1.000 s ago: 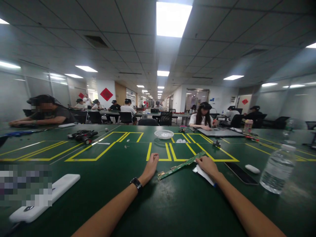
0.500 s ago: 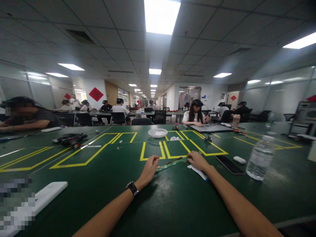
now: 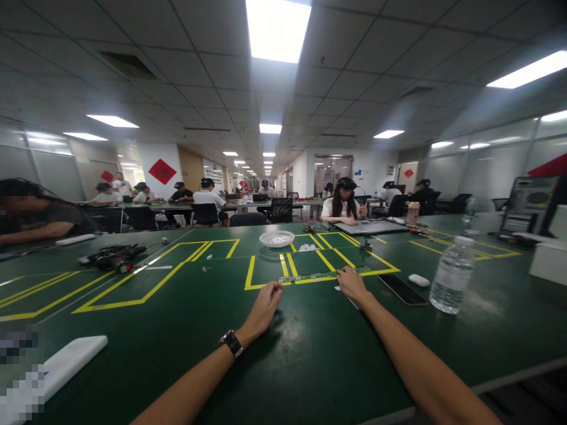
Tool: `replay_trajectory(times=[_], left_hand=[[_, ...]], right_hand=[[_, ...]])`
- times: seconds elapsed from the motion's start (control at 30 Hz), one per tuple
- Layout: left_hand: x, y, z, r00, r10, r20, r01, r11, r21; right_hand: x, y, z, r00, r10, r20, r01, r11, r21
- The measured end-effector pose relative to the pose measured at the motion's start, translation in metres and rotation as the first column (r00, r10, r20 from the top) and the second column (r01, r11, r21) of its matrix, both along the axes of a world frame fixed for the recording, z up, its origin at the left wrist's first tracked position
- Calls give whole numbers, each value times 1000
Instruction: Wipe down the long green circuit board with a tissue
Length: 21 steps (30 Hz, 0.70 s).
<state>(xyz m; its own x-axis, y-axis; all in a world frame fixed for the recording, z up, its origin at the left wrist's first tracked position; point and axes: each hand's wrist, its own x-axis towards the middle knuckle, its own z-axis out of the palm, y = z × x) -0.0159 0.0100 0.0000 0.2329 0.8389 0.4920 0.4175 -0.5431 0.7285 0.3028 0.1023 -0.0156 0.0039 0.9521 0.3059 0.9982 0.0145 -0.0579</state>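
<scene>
A long, narrow green circuit board [image 3: 312,275] lies flat on the green table [image 3: 310,354], along a line of yellow tape. My left hand [image 3: 264,307], with a black watch [image 3: 231,342] on its wrist, has its fingers curled at the board's left end. My right hand [image 3: 349,283] has its fingers closed on the board's right end. A white slip of paper [image 3: 353,302] shows under my right hand.
A water bottle [image 3: 449,274], a black phone [image 3: 402,289] and a small white object [image 3: 419,280] lie to the right. A white dish [image 3: 276,238] sits further back, black tools [image 3: 113,257] at left, a white device [image 3: 66,363] near left. Other people sit at the tables around.
The board has swung from a diagonal to lie across, further from me, with both hands following its ends. The view has lifted and turned to the right.
</scene>
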Motion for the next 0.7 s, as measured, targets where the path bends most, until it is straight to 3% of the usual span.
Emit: replay_trajectory(times=[0.2, 0.33, 0.5, 0.7], left_hand=[[1, -1, 0, 1000, -5, 9, 5, 999, -34], [1, -1, -1, 1000, -23, -2, 23, 1000, -14], [2, 1, -5, 999, -29, -18, 29, 999, -17], [2, 0, -3, 997, -74, -28, 71, 993, -90]], right_hand=[[0, 0, -2, 999, -9, -44, 13, 995, 99], [-3, -2, 2, 999, 33, -44, -29, 996, 82], [3, -2, 4, 999, -15, -37, 16, 1000, 13], [11, -5, 13, 995, -98, -16, 99, 992, 73]])
